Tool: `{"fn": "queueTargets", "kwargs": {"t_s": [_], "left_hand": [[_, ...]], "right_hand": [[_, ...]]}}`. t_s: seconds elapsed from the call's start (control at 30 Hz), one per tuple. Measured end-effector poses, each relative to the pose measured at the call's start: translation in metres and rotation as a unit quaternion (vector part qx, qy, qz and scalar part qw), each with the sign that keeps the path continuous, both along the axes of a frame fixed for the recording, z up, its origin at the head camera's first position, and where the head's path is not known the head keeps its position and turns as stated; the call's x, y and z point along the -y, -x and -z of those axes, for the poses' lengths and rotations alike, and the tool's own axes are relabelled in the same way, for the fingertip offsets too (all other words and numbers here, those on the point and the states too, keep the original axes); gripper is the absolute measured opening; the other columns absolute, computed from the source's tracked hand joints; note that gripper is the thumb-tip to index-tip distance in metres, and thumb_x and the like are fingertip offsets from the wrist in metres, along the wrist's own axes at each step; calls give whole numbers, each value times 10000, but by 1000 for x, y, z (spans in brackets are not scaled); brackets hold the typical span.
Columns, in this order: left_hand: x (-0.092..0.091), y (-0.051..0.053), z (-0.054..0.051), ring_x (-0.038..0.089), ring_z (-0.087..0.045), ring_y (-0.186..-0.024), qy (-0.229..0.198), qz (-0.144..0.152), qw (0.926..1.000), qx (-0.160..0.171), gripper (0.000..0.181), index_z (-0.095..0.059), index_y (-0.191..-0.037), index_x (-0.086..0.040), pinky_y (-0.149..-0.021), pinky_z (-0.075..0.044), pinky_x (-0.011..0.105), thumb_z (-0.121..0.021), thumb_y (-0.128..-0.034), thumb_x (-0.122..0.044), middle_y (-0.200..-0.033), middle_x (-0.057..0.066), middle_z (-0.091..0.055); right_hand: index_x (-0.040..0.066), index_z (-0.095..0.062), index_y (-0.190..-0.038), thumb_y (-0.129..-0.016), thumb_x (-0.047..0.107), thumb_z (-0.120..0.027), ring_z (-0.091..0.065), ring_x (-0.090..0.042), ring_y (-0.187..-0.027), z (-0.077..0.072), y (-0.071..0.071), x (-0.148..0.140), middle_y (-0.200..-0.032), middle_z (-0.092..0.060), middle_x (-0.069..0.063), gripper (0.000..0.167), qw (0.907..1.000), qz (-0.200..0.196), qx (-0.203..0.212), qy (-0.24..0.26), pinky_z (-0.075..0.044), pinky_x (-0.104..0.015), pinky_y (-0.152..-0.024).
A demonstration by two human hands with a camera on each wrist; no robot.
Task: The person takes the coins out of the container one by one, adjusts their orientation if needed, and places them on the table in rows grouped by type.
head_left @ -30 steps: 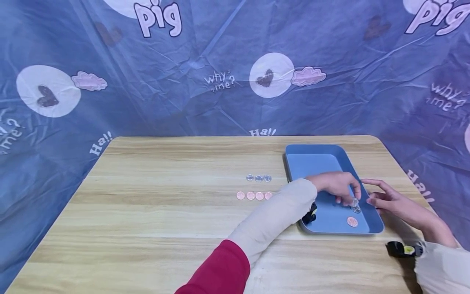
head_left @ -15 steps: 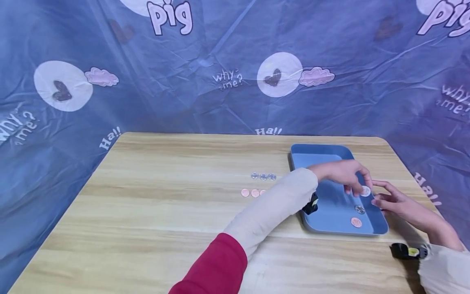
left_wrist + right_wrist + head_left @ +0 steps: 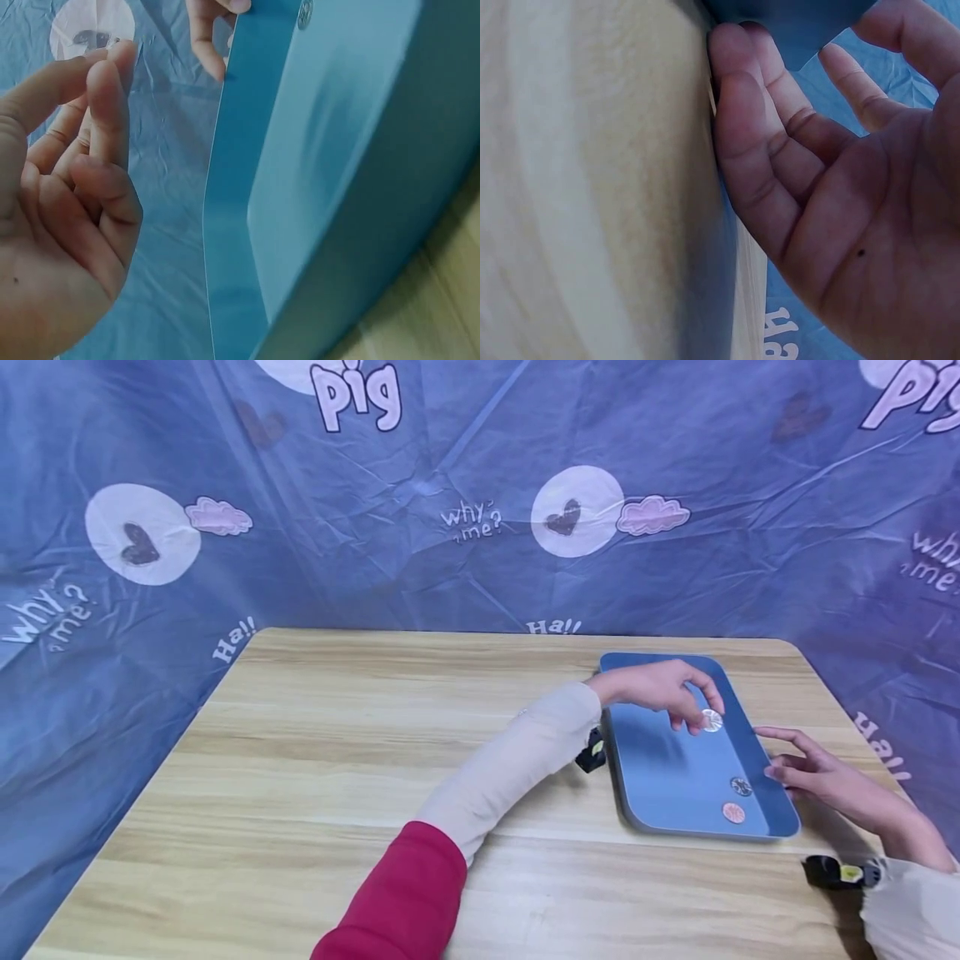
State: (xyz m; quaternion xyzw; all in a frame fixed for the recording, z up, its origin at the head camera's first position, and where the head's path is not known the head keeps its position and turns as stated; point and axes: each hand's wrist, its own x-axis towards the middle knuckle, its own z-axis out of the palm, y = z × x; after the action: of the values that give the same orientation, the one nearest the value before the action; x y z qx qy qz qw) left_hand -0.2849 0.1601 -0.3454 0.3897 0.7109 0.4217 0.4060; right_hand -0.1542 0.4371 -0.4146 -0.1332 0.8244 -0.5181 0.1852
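Observation:
Over the blue tray (image 3: pixel 645 825), my left hand (image 3: pixel 663 687) pinches a silver coin (image 3: pixel 712 720) between thumb and fingertips, its face towards the head camera. In the left wrist view the coin is nearly hidden by the fingers. My right hand (image 3: pixel 828 781) holds the tray's right side. Its thumb lies at the rim, and the right wrist view has the fingers (image 3: pixel 739 112) curled against the tray's outside near the tabletop. Near the tray's front right corner lie another silver coin (image 3: pixel 741 787) and a copper-coloured coin (image 3: pixel 733 812).
The tray stands on the right part of a wooden table (image 3: pixel 300 777). My left sleeve (image 3: pixel 510 760) crosses the table and covers the coin rows left of the tray. A blue printed cloth (image 3: pixel 375 527) hangs behind the table.
My left hand has lifted the silver coin off the tray's floor and moved it back and left. The left arm now covers the coin rows. My right hand stays at the tray's side.

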Motion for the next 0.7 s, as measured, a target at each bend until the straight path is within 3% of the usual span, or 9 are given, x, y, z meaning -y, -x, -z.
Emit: {"fn": "queueTargets", "kwargs": {"t_s": [0.33, 0.53, 0.7], "left_hand": [[44, 20, 5, 387, -617, -917, -442, 6, 9990, -12, 194, -631, -1101, -79, -849, -501, 483, -589, -913, -52, -867, 91, -716], [75, 34, 13, 411, -613, -852, -439, -229, 9986, -184, 216, -635, -1096, -87, -831, -489, 515, -651, -884, -49, -877, 120, -725], [100, 43, 17, 319, -618, -779, -170, -433, 9986, -262, 211, -636, -1098, -134, -683, -452, 369, -644, -896, -74, -953, 163, -721]], "right_hand": [[416, -306, -1428, -1004, -63, -349, -592, 53, -916, 3, 1, -1, -1011, -639, 152, 641, 9992, -193, -169, 315, -497, -166, -692], [403, -301, -1441, -1005, -63, -345, -591, 52, -927, 2, 1, -1, -1019, -636, 150, 639, 9991, -235, -175, 315, -500, -159, -708], [424, -274, -1440, -1013, -43, -343, -587, 56, -920, 1, 0, -1, -1019, -630, 169, 637, 9998, -125, -160, 31, -496, -182, -677]]}}
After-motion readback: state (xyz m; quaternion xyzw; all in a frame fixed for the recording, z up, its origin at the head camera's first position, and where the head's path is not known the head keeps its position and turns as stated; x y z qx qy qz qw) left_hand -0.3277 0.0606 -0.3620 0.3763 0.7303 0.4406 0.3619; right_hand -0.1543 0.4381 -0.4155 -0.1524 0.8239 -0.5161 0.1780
